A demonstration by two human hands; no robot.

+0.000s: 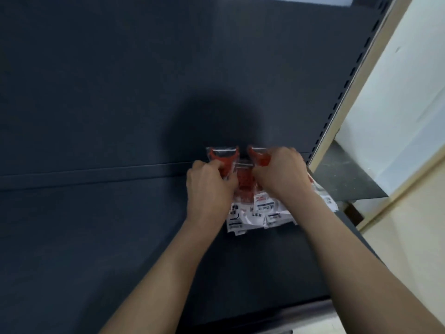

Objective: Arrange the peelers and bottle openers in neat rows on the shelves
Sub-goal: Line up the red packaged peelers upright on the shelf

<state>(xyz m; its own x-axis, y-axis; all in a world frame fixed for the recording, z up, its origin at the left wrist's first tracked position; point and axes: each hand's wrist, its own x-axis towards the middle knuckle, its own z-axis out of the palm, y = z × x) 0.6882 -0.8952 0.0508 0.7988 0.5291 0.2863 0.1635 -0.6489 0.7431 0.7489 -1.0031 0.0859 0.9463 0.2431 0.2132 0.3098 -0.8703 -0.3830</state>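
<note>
- Where the view starts, nearest the camera, two bare forearms reach forward over a dark shelf (pixel 108 237), whose pale front edge shows at the bottom.
- Just beyond, a heap of packaged peelers (pixel 255 213) lies on the shelf toward its right end. Their white label cards overlap and point back at the camera.
- The left hand (pixel 208 191) sits on the heap's left side, fingers curled round the handle of a red peeler (pixel 225 162) in clear wrap. The peeler's forked head sticks out past the knuckles.
- The right hand (pixel 281 174) covers the heap's right side, fingers curled over a second red peeler (pixel 261 160); the fingertips are hidden.
- Between the two hands a third red peeler (pixel 244 183) shows, lying in the heap.
- Behind them rises the dark back panel (pixel 96 68), carrying a round shadow above the hands.
- Farthest right stand a slotted upright (pixel 356 68) and a pale wall (pixel 397 92).
</note>
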